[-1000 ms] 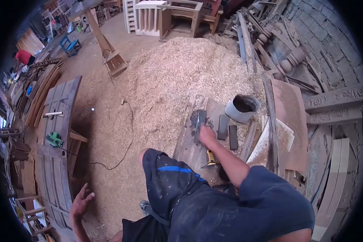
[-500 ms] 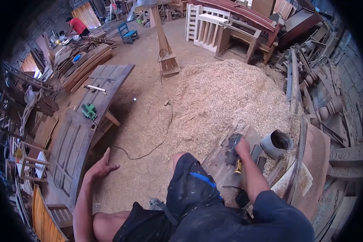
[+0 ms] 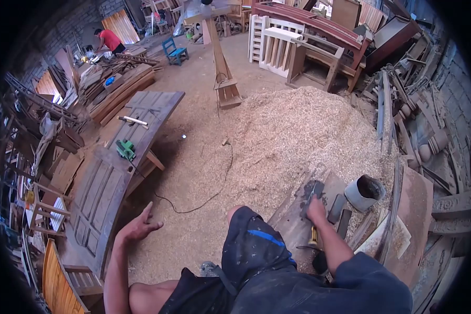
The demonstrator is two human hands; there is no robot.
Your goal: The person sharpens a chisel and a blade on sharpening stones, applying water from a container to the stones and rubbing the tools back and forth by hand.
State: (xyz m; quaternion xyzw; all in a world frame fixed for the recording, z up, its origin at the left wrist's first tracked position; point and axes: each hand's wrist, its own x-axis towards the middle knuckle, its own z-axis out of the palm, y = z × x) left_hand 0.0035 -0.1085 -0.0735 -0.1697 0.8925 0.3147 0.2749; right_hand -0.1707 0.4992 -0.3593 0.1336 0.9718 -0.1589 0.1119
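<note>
Although the view has swung left over the past second, the right hand (image 3: 315,211) is still at the far part of the board (image 3: 293,221), fingers closed on a dark, flat piece (image 3: 315,190) amid a wet patch. The left hand (image 3: 141,226) remains open and empty beside the door panel (image 3: 100,201), so the work appears to continue one-handed at much the same stage. Two dark blocks (image 3: 337,208) (image 3: 344,223) lie by the board's right edge, the bucket (image 3: 357,199) just beyond.

Blue chair (image 3: 175,51) beyond the panelled door (image 3: 102,191), green power tool (image 3: 125,149) atop the door.
</note>
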